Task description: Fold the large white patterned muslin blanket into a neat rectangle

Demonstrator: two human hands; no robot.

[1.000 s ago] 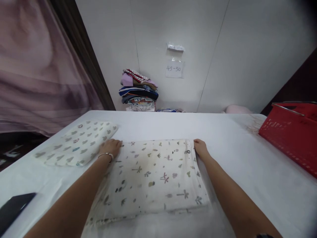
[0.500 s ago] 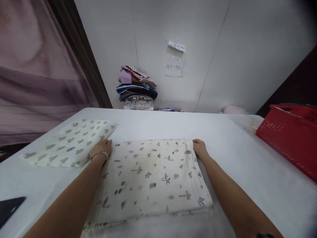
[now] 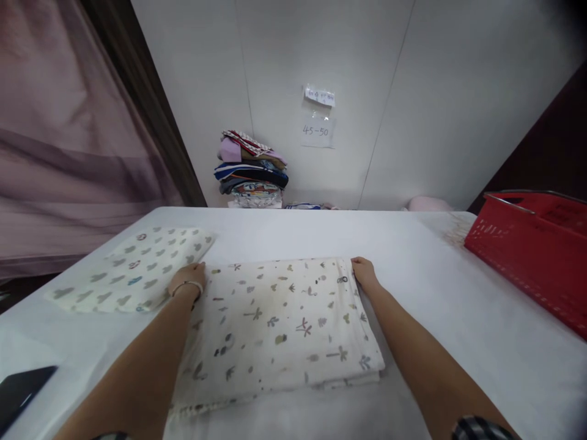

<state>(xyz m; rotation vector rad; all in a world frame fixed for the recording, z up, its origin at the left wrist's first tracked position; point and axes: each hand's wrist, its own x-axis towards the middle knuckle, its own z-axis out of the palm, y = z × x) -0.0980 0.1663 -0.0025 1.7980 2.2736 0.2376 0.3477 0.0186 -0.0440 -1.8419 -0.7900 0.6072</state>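
A folded white cloth (image 3: 279, 324) printed with palm trees, pineapples and leaves lies on the white table in front of me. My left hand (image 3: 188, 280) is closed on its far left corner, a bracelet at the wrist. At the far right corner, the fingers of my right hand (image 3: 364, 272) are closed on the folded edge. Just left of my left hand lies a second folded cloth (image 3: 137, 269), cream with grey cloud-like shapes. The fingertips of both hands are partly hidden.
The white table (image 3: 293, 235) reaches back towards a pale wall. A red plastic basket (image 3: 532, 250) with a metal handle is at the right. Behind the table rises a stack of folded fabrics (image 3: 252, 168). A dark flat object (image 3: 25, 391) lies at the near left.
The view has shifted slightly. Both hands keep their hold on the far corners, and the printed cloth's near edge has drawn in a little and lies flatter.
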